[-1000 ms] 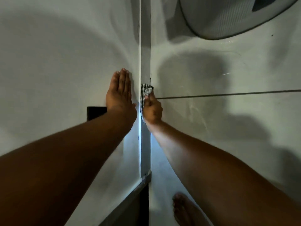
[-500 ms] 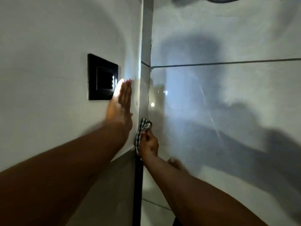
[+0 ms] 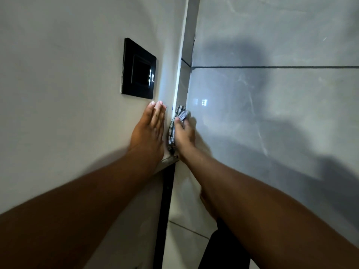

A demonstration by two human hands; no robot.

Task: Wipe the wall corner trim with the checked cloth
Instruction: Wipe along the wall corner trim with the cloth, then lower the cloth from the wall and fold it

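The corner trim (image 3: pixel 179 74) ran vertically, far from the clenched right hand (image 3: pixel 183 135) pressing the checked cloth (image 3: pixel 179 115) there, while the left hand (image 3: pixel 149 133) lay flat and empty just beside it.

Plain painted wall (image 3: pixel 64 78) on the left, matte, off-white. Black switch plate (image 3: pixel 138 69) mounted on it, small bright reflections on its right edge, sits just above and left of the left fingertips. Right side: glossy grey tiled wall (image 3: pixel 272 117), one dark horizontal grout line (image 3: pixel 272 67) well above the right fingers. Light glare spot on the tile just right of them. Large soft shadows across tiles. Pale tiled floor (image 3: pixel 184 247) below.
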